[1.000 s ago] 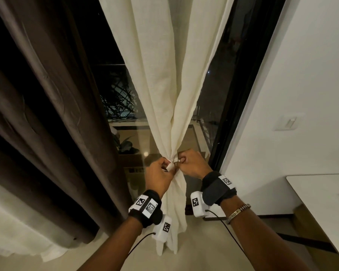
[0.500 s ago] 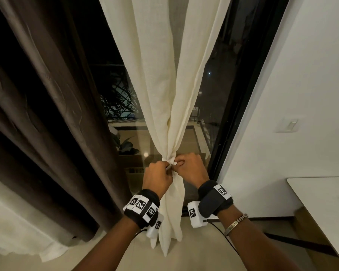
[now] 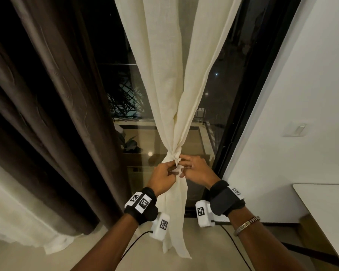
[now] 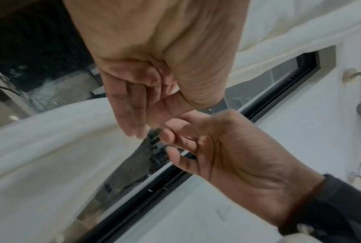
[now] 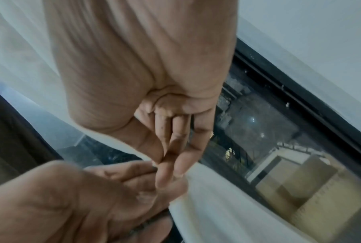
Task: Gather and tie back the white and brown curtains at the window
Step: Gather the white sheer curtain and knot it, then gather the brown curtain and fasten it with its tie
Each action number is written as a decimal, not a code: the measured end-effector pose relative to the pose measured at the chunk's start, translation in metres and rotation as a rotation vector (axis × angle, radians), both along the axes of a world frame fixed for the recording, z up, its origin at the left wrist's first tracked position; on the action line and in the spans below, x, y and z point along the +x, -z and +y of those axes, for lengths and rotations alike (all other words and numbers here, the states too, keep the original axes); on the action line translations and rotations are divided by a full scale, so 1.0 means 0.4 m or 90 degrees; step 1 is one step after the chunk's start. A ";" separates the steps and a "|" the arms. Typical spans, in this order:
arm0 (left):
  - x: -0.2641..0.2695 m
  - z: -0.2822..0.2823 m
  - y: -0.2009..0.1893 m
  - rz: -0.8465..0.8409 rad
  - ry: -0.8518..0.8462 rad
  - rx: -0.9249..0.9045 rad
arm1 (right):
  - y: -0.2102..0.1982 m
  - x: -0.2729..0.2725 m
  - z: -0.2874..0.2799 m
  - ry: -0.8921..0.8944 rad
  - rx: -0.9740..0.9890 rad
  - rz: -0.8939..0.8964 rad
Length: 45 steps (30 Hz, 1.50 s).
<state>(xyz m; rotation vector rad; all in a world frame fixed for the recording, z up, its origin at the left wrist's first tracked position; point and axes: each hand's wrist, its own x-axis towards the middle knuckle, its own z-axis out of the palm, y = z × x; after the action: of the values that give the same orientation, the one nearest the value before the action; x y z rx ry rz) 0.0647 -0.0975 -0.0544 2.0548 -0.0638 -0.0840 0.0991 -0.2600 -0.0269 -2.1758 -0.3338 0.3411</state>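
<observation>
The white curtain [image 3: 170, 75] hangs at the middle of the window, gathered and cinched into a knot [image 3: 174, 153]. Just below the knot my left hand [image 3: 162, 177] pinches a bit of the white cloth between thumb and curled fingers. My right hand [image 3: 196, 169] is beside it, its fingers stretched out and touching the knot. The brown curtain [image 3: 57, 94] hangs loose at the left. In the left wrist view the left hand [image 4: 138, 106] and right hand [image 4: 227, 148] meet fingertip to fingertip. In the right wrist view, blur hides the contact between the right hand [image 5: 154, 115] and the curtain [image 5: 216, 205].
A black window frame [image 3: 249, 94] runs along the right of the glass. A white wall with a switch [image 3: 296, 130] follows, and a white table [image 3: 331, 202] juts in at the lower right. More white cloth [image 3: 18, 212] pools on the floor at the left.
Both hands have sunk a little, so the knot now shows above them. The right hand's fingers have uncurled from the pinch they held before.
</observation>
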 end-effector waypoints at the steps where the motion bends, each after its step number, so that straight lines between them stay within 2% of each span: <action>1: -0.002 0.010 0.008 -0.004 -0.016 0.015 | 0.002 0.010 -0.010 0.002 -0.056 -0.039; 3: -0.009 0.039 0.029 -0.017 -0.071 0.032 | 0.020 0.022 -0.029 0.073 -0.121 -0.112; 6: -0.027 0.102 0.054 -0.035 -0.118 0.024 | 0.036 -0.002 -0.014 0.184 -0.004 -0.191; 8: -0.048 0.155 0.070 -0.047 -0.152 0.042 | 0.043 -0.028 0.027 0.148 0.067 -0.222; 10: -0.078 0.213 0.078 -0.083 -0.215 0.069 | 0.053 -0.049 0.091 0.060 0.087 -0.212; 14: -0.126 0.375 0.054 -0.202 -0.363 0.052 | 0.043 -0.065 0.273 -0.043 0.124 -0.185; 18: -0.131 0.577 -0.015 -0.378 -0.477 0.021 | -0.009 -0.064 0.481 -0.050 0.152 -0.205; 20: -0.131 0.690 -0.054 -0.436 -0.503 0.020 | -0.035 -0.053 0.597 0.006 0.164 -0.247; 22: -0.135 0.774 -0.092 -0.481 -0.468 0.031 | -0.048 -0.046 0.690 0.132 0.185 -0.339; 24: -0.119 0.853 -0.130 -0.557 -0.435 0.030 | -0.086 -0.028 0.783 0.271 0.258 -0.493; 26: -0.094 0.906 -0.169 -0.549 -0.444 0.025 | -0.122 -0.024 0.837 0.369 0.321 -0.555; 28: -0.079 0.938 -0.205 -0.531 -0.445 0.046 | -0.161 -0.026 0.866 0.436 0.323 -0.572; 32: -0.027 0.960 -0.271 -0.530 -0.382 0.112 | -0.240 -0.009 0.904 0.417 0.246 -0.697; 35: 0.016 0.978 -0.293 -0.505 -0.366 0.027 | -0.289 0.007 0.899 0.416 0.193 -0.680; 37: 0.021 0.984 -0.302 -0.516 -0.380 -0.012 | -0.288 0.005 0.913 0.448 0.149 -0.759; 39: 0.005 0.961 -0.302 -0.560 -0.338 0.031 | -0.278 -0.014 0.946 0.348 0.127 -0.823; 40: -0.005 0.939 -0.296 -0.565 -0.300 0.066 | -0.276 -0.026 0.965 0.277 0.148 -0.795; 42: -0.015 0.893 -0.272 -0.539 -0.223 0.109 | -0.283 -0.050 0.988 0.179 0.220 -0.621; 43: -0.017 0.878 -0.266 -0.516 -0.189 0.095 | -0.285 -0.051 0.992 0.159 0.246 -0.538; 45: -0.018 0.866 -0.261 -0.498 -0.126 0.070 | -0.307 -0.048 0.988 0.160 0.246 -0.477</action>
<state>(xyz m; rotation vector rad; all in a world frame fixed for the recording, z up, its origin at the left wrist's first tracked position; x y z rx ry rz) 0.0575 0.2491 0.0500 2.0767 -0.3418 0.8551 0.0800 0.1353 0.0959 -1.8537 -0.4781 -0.6497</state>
